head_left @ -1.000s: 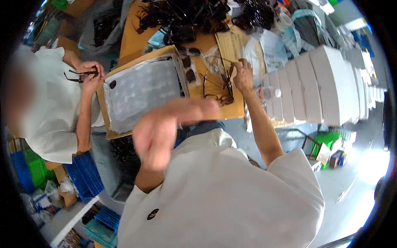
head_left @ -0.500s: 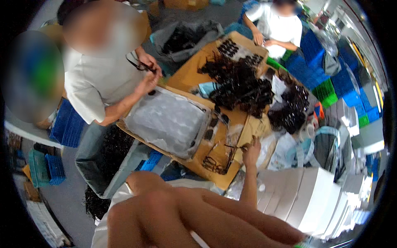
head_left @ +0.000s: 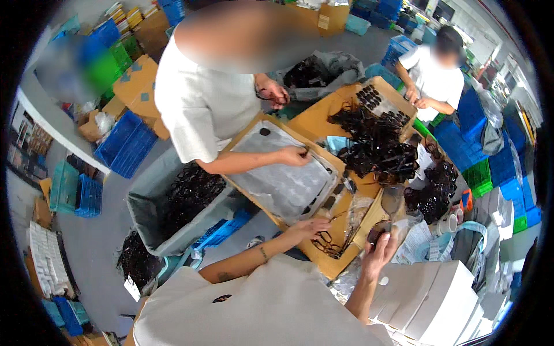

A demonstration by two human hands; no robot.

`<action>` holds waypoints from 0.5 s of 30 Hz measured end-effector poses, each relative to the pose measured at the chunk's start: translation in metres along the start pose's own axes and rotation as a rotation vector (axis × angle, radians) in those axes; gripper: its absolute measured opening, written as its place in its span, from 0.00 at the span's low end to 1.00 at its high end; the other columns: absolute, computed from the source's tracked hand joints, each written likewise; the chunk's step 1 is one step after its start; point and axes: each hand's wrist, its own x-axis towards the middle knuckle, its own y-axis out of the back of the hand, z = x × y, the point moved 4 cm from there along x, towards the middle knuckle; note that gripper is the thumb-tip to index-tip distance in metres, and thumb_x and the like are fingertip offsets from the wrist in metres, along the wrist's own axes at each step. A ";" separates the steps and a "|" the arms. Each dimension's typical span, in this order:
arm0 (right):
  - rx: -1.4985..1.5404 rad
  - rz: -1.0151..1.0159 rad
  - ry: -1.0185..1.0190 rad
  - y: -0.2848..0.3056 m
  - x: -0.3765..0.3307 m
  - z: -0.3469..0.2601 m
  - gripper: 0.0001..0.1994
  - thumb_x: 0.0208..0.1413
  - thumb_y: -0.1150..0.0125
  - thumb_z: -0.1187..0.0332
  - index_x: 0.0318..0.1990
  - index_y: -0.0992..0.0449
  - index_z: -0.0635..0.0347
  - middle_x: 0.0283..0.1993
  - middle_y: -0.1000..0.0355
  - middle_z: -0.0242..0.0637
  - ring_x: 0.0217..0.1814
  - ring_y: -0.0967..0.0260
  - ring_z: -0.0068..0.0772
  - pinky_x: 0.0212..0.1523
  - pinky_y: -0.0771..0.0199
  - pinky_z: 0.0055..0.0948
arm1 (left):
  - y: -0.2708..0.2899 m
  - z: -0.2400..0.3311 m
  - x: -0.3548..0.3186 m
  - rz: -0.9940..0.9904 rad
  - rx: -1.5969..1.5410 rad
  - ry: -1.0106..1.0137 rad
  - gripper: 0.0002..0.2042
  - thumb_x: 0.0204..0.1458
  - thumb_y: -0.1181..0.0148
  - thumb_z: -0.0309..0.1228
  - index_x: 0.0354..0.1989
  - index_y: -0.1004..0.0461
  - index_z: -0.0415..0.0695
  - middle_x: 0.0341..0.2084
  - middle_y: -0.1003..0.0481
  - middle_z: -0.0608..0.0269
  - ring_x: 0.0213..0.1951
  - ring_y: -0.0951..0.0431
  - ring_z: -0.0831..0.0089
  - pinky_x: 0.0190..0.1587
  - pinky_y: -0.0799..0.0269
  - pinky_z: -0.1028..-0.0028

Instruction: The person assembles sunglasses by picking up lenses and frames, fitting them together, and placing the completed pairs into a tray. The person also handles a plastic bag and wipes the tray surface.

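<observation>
My left hand (head_left: 309,229) is at the near edge of the cardboard-covered table, fingers stretched out and apart. Its fingertips lie beside dark glasses frames (head_left: 329,248); any contact is unclear. In my right hand (head_left: 381,247), thumb and fingers grip a dark tinted lens (head_left: 378,232). A greyer tinted lens (head_left: 392,199) shows just beyond; whether the two are joined, I cannot tell. Loose dark lenses (head_left: 330,202) lie between my hands and a shallow tray (head_left: 277,167) lined with whitish sheet.
A co-worker (head_left: 213,98) across the tray reaches over it, holding dark glasses in the other hand. Dark glasses parts (head_left: 375,138) are heaped on the table. White boxes (head_left: 427,294) stand at near right; a grey lined bin (head_left: 138,213) stands left. Another person (head_left: 435,75) works far right.
My left hand has come down from close in front of the camera to the table edge. My right hand now holds up a tinted lens. The co-worker's near hand has moved over the tray.
</observation>
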 end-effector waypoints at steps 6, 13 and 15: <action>0.683 -0.241 -0.954 -0.071 -0.081 0.102 0.19 0.65 0.50 0.46 0.41 0.27 0.53 0.16 0.41 0.22 0.18 0.44 0.18 0.24 0.41 0.22 | -0.016 0.048 -0.022 -0.296 -0.323 -0.245 0.33 0.63 0.49 0.49 0.69 0.48 0.42 0.64 0.35 0.52 0.66 0.37 0.67 0.64 0.40 0.67; 0.087 -0.565 -0.478 -0.102 -0.098 0.100 0.21 0.67 0.49 0.61 0.60 0.33 0.67 0.51 0.28 0.39 0.51 0.29 0.34 0.55 0.30 0.31 | 0.020 0.054 -0.074 0.190 0.071 -0.037 0.15 0.65 0.48 0.40 0.49 0.30 0.40 0.41 0.20 0.61 0.25 0.24 0.80 0.27 0.27 0.80; -0.401 -0.654 -0.402 -0.097 -0.098 0.105 0.17 0.64 0.46 0.74 0.59 0.31 0.66 0.47 0.28 0.34 0.50 0.31 0.25 0.54 0.32 0.26 | 0.025 0.045 -0.082 0.302 0.132 0.024 0.14 0.66 0.48 0.38 0.50 0.30 0.40 0.41 0.20 0.62 0.30 0.24 0.80 0.32 0.25 0.79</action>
